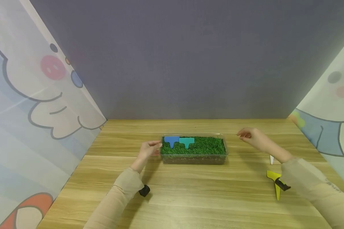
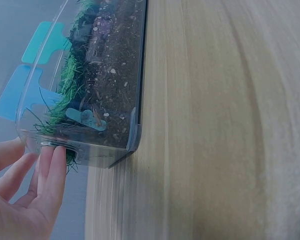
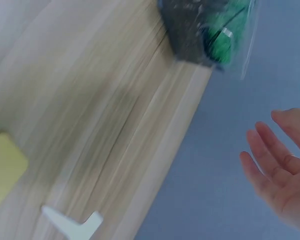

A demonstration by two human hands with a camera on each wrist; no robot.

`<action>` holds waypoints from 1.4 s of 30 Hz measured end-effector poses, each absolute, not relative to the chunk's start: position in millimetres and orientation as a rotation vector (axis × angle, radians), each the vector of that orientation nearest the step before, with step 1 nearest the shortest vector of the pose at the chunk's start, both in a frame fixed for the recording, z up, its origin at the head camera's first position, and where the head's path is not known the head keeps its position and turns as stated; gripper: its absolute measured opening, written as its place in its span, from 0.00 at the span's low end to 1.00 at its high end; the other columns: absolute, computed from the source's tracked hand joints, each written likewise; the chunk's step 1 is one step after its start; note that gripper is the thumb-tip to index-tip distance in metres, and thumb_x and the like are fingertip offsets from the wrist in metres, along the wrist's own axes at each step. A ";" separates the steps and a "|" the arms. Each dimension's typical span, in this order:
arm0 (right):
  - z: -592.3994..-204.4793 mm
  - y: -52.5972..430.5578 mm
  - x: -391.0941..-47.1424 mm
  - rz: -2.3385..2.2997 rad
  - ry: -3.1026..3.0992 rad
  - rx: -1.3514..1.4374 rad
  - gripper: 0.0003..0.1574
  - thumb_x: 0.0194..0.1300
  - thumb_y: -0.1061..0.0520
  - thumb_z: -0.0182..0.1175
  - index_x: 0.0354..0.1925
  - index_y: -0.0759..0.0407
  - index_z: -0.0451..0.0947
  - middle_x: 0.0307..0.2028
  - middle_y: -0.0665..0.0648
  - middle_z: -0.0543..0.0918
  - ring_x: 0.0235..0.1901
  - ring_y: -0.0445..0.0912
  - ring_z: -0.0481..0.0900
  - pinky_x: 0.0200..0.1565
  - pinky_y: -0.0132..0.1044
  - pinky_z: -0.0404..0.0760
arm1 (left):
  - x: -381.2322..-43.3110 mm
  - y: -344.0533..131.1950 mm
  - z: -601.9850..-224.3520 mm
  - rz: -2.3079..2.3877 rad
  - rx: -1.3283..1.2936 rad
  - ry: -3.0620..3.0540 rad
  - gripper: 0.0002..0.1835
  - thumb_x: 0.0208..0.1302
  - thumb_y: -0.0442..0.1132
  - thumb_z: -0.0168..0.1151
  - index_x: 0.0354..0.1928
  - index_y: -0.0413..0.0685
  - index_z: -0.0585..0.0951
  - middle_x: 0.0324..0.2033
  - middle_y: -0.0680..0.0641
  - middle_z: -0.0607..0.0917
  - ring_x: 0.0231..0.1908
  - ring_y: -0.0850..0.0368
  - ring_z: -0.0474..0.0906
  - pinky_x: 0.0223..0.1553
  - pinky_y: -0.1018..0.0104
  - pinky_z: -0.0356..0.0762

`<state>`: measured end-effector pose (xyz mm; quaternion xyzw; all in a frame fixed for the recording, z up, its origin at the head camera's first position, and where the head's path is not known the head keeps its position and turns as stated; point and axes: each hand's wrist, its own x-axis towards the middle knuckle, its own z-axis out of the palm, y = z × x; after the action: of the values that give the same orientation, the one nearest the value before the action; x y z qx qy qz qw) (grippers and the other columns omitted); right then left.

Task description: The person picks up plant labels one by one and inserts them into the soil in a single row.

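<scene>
A clear plastic box (image 1: 193,160) holds dark soil topped with green grass (image 1: 207,145). Two T-shaped plant labels stand in the grass near its left end: a blue plant label (image 1: 172,140) and, just to its right, a teal plant label (image 1: 187,141). My left hand (image 1: 146,150) is at the box's left short end. In the left wrist view its fairly straight fingers (image 2: 52,172) touch that end wall just below the rim. Raised beyond the box's right end, my right hand (image 1: 253,137) has loosely bent fingers and nothing in them.
On the wooden table (image 1: 183,197), a yellow T-shaped plant label (image 1: 277,190) lies at the right, partly covered by the black wrist camera. A white plant label (image 1: 271,160) shows beside the right forearm. A grey panel (image 1: 189,63) stands behind; cartoon-printed sheets flank both sides.
</scene>
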<state>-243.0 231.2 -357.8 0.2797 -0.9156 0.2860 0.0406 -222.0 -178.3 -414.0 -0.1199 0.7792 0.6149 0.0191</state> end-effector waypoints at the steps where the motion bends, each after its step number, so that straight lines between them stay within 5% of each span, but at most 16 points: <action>1: -358.3 234.8 -243.9 0.871 -2.818 0.849 0.09 0.56 0.70 0.55 0.38 0.73 0.75 0.30 0.63 0.80 0.29 0.50 0.76 0.29 0.37 0.78 | -221.8 -178.3 -413.9 1.909 -0.375 2.417 0.15 0.57 0.35 0.59 0.47 0.38 0.78 0.39 0.36 0.81 0.18 0.60 0.77 0.33 0.56 0.81; 10: -363.3 262.2 -250.9 0.811 -2.879 0.793 0.10 0.56 0.70 0.55 0.38 0.74 0.75 0.29 0.63 0.80 0.29 0.53 0.76 0.30 0.43 0.78 | -221.6 -178.4 -413.8 1.912 -0.375 2.407 0.15 0.57 0.35 0.59 0.47 0.38 0.78 0.39 0.37 0.81 0.18 0.60 0.77 0.32 0.58 0.82; 31: -385.0 315.5 -262.7 0.733 -2.957 0.795 0.11 0.46 0.72 0.60 0.32 0.78 0.74 0.24 0.63 0.79 0.23 0.45 0.74 0.23 0.31 0.74 | -220.8 -178.6 -412.9 1.907 -0.373 2.408 0.15 0.58 0.35 0.58 0.47 0.39 0.78 0.40 0.37 0.81 0.19 0.59 0.77 0.29 0.60 0.82; 42: -396.0 332.5 -264.7 0.732 -3.080 0.749 0.19 0.42 0.71 0.62 0.34 0.83 0.71 0.28 0.71 0.78 0.28 0.58 0.75 0.28 0.38 0.78 | -220.8 -177.9 -412.6 1.914 -0.376 2.399 0.14 0.58 0.35 0.58 0.47 0.38 0.78 0.39 0.37 0.81 0.18 0.59 0.76 0.29 0.60 0.82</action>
<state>-264.7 332.5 -396.0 0.2300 -0.9453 0.2246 -0.0558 -220.8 -177.9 -412.6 -0.1215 0.7756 0.6189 0.0251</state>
